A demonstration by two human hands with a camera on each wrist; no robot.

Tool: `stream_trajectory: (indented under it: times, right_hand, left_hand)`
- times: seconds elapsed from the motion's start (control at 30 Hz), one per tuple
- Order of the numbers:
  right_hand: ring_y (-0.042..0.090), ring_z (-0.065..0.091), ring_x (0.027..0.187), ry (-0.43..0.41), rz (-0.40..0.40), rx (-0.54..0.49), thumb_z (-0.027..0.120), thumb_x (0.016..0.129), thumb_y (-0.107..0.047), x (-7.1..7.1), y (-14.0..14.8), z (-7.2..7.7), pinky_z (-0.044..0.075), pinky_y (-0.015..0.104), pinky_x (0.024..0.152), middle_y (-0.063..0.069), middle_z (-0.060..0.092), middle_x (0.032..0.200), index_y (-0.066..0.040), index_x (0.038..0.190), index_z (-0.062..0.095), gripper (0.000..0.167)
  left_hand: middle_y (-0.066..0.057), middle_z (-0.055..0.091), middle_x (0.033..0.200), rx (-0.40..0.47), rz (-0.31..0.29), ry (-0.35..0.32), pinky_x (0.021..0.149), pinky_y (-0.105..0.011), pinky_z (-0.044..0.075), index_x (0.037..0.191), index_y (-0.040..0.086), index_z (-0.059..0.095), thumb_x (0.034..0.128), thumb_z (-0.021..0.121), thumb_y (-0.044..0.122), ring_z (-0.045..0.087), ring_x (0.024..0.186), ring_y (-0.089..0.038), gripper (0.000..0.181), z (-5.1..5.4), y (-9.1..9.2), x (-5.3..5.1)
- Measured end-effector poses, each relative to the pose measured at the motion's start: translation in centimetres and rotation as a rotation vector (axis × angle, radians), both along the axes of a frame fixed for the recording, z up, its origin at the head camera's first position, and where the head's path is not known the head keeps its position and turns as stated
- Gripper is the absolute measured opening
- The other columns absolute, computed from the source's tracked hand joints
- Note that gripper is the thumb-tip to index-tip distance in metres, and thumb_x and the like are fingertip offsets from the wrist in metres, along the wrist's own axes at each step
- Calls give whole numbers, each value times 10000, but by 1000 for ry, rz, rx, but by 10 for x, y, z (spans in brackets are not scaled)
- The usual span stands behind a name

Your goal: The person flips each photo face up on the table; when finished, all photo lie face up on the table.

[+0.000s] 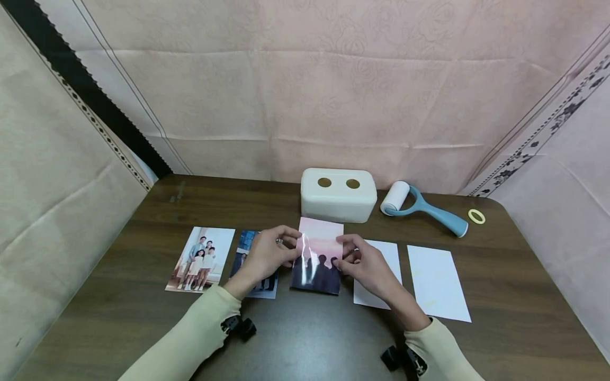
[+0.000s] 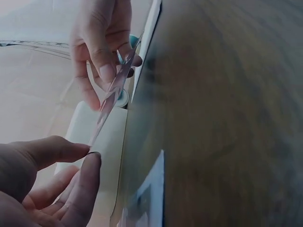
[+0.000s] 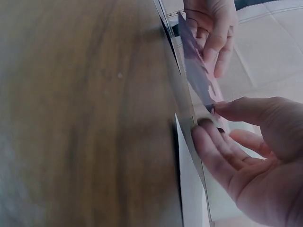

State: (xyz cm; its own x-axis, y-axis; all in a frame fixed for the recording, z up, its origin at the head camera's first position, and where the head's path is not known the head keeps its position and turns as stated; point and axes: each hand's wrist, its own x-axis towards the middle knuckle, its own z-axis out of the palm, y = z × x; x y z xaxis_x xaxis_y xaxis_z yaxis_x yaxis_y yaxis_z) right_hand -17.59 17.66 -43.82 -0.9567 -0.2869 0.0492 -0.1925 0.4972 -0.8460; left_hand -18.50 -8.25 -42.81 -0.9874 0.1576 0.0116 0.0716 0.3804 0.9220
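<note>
A glossy photo (image 1: 316,264) with a pink sky and dark silhouetted figures is held above the table by both hands. My left hand (image 1: 269,253) pinches its left edge between thumb and fingers, while my right hand (image 1: 364,264) pinches the right edge. In the left wrist view the photo (image 2: 108,101) appears nearly edge-on between the two hands. Beneath my left forearm, a blue-toned photo (image 1: 267,287) lies partly covered. Under my right hand is a blank white sheet (image 1: 376,296), also partly hidden.
A family photo (image 1: 204,259) lies at the left and another white sheet (image 1: 438,283) at the right. Along the back of the brown table (image 1: 305,344) stand a white box with two holes (image 1: 338,203), a blue-handled lint roller (image 1: 429,209) and a pale yellow ring (image 1: 476,216).
</note>
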Motion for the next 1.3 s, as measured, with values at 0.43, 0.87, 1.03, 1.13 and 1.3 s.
stream_trajectory:
  times: [0.43, 0.87, 1.03, 1.13, 1.3]
  right_hand:
    - [178, 633, 848, 35, 49, 116, 824, 900, 12, -2, -4, -2, 568, 302, 742, 32, 646, 944, -7, 1306, 641, 446]
    - [186, 598, 865, 69, 79, 195, 865, 876, -21, -1, -6, -4, 568, 327, 782, 55, 592, 982, 5, 1276, 674, 443]
    - [191, 568, 853, 85, 82, 205, 887, 866, -56, 2, -6, -4, 545, 309, 747, 68, 561, 980, -5, 1250, 691, 435]
    - [187, 557, 841, 94, 91, 211, 894, 858, -59, 2, -5, -4, 533, 304, 731, 69, 548, 967, -9, 1226, 706, 416]
    - [183, 549, 834, 94, 95, 227, 896, 855, -57, 2, -6, -4, 526, 301, 725, 62, 541, 958, -15, 1199, 724, 386]
  left_hand:
    - [-46, 692, 897, -132, -21, -5, 601, -299, 604, 1083, 32, 758, 880, 833, -28, 689, 654, -153, 225, -5, 2, -1]
    - [-33, 711, 827, -223, -69, 1, 615, -284, 601, 993, 34, 805, 882, 839, -12, 679, 619, -130, 125, -7, 2, 0]
    - [-34, 709, 834, -248, -86, 14, 609, -275, 589, 990, 38, 813, 886, 837, 0, 662, 615, -122, 112, -7, 2, 1]
    - [-40, 713, 854, -263, -89, 28, 596, -276, 571, 993, 39, 818, 876, 846, 7, 647, 613, -122, 124, -7, 3, 1]
    - [-44, 708, 897, -294, -88, 47, 612, -285, 543, 996, 50, 828, 857, 871, 22, 620, 677, -136, 148, -9, 4, 1]
